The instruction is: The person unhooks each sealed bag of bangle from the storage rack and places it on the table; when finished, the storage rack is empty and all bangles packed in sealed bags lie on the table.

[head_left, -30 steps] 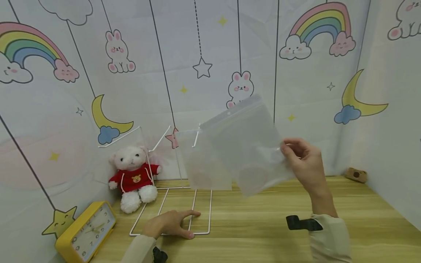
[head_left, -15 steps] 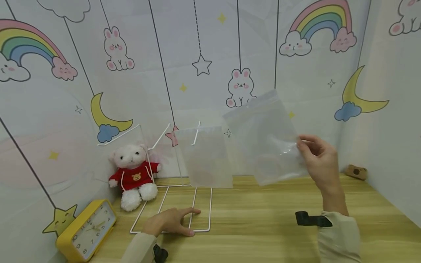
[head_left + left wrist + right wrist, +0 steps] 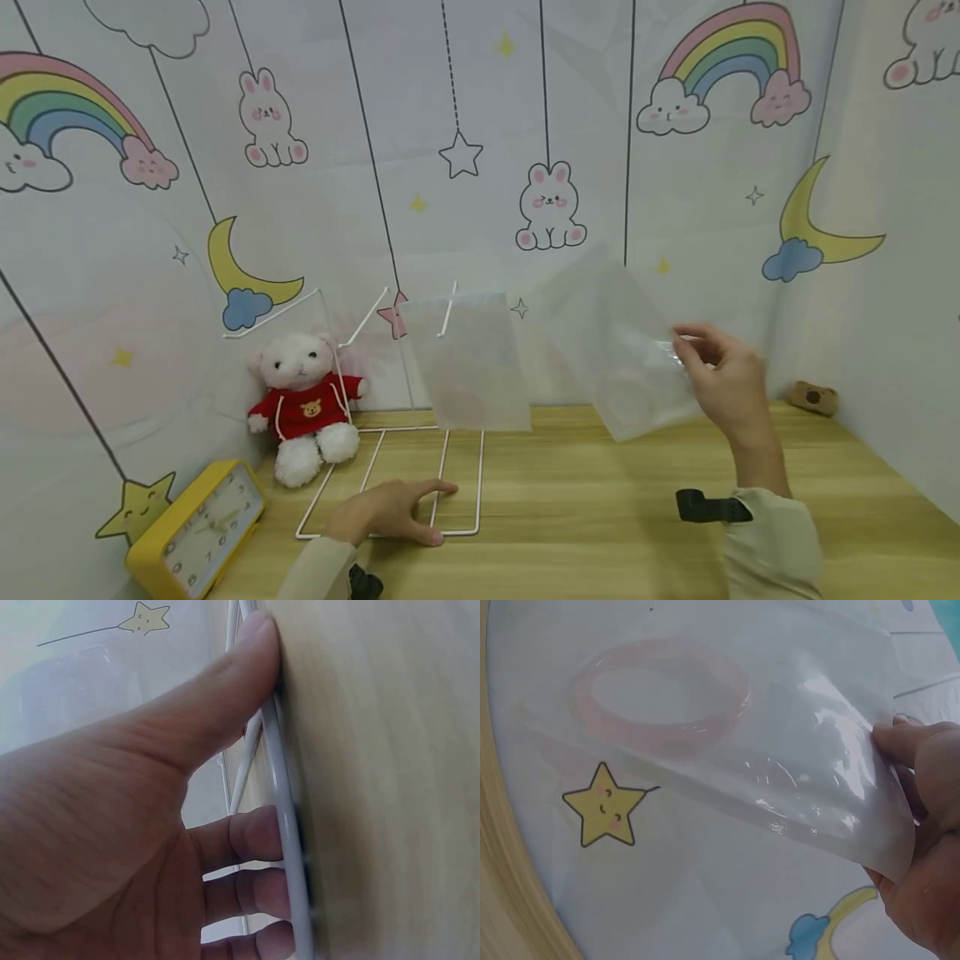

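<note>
My right hand [image 3: 726, 379] is raised on the right and pinches the side edge of a translucent zip bag [image 3: 626, 358], which hangs tilted in the air. In the right wrist view, a pale pink ring [image 3: 731, 697] shows on or through the bag's film, with bright glare beside my fingertips. My left hand [image 3: 393, 510] rests over the base of a white wire rack [image 3: 478, 483], index finger stretched out and fingertips on the front rod [image 3: 279, 765]. Another translucent bag [image 3: 472, 375] hangs at the rack's right hook [image 3: 447, 310], right of the middle hook [image 3: 363, 317].
A white teddy bear [image 3: 303, 412] in a red sweater sits behind the rack's left side. At the left front stands a yellow clock [image 3: 197, 529]. A small brown object [image 3: 812, 398] lies at the table's back right. Printed cloth walls [image 3: 480, 83] enclose the wooden table [image 3: 600, 517].
My right hand has drawn the held bag rightward, away from the hanging bag it overlapped; it rose, then dipped slightly, and the bag turned more edge-on. My left hand has stayed on the rack.
</note>
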{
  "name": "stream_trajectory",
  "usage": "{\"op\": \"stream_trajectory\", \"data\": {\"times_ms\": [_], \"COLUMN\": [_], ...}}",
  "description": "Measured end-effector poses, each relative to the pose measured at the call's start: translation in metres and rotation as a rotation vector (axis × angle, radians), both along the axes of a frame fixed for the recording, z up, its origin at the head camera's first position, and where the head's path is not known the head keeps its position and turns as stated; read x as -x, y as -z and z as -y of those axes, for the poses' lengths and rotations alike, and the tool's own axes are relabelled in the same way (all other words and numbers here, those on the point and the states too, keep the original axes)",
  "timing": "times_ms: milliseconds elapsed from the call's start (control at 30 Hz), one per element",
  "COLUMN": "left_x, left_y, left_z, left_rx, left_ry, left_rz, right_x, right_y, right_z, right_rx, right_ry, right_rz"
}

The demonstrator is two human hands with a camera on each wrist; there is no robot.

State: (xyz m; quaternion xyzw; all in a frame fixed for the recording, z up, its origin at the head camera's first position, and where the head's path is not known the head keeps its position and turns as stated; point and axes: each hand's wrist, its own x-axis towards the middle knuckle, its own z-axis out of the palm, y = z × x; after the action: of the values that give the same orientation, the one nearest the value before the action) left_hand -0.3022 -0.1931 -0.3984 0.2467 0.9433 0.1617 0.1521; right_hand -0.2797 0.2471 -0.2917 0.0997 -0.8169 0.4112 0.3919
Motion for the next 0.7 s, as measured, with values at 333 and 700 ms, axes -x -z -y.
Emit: {"op": "stream_trajectory", "data": {"times_ms": [333,700], "left_x": [-0.002,0.001], "left_y": [0.005,0.002], "left_z": [0.006,0.001], "left_rx": [0.0,0.013], "left_ry": [-0.018,-0.014], "left_rz": [0.019,0.007], "right_x": [0.01,0.021], "right_y": [0.012,0.022], "right_z": [0.005,0.005], "right_rx": [-0.12,-0.173], "right_ry": [0.011,-0.024], "right_rz": [0.009,0.127]}}
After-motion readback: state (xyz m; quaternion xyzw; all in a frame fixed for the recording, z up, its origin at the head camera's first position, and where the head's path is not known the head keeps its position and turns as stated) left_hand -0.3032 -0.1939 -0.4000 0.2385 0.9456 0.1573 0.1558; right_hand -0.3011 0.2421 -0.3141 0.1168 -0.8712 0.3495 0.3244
